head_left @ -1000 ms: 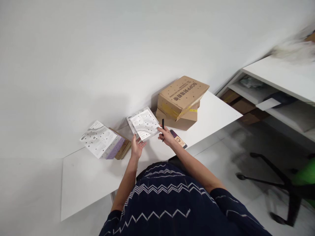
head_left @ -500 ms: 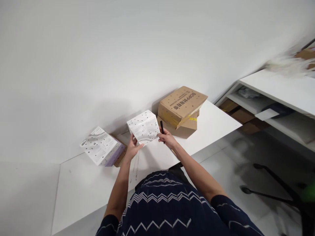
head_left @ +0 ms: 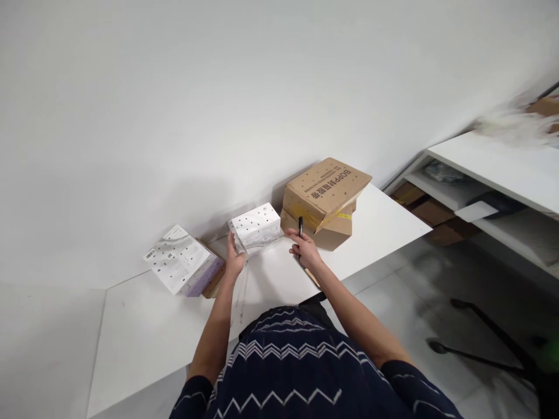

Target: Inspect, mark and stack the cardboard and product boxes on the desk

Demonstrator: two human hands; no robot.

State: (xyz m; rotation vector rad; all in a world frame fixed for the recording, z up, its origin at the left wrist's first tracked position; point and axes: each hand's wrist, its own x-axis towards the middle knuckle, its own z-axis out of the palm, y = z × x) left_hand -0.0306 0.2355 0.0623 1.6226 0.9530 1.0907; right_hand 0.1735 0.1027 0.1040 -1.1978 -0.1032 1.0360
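A small white box with scattered dark marks is at the table's back edge by the wall; I cannot tell whether it rests fully on the table. My left hand grips its left end, fingers along the side and thumb at the front lower corner. My right hand is closed around a black pen pointing upward, just right of the box, index finger stretched toward the box's right end. Left of my left hand lies a larger white and purple box with similar print, partly covering a brown cardboard piece.
Two brown cartons, the upper one printed with "BOPP", are stacked behind my right hand. The white table runs along the wall. At right stands a white shelf unit holding boxes, with dark chair legs on the floor.
The white box has been turned and lowered toward the wall, showing its long side and top. My right hand has come off it and moved slightly right with the pen.
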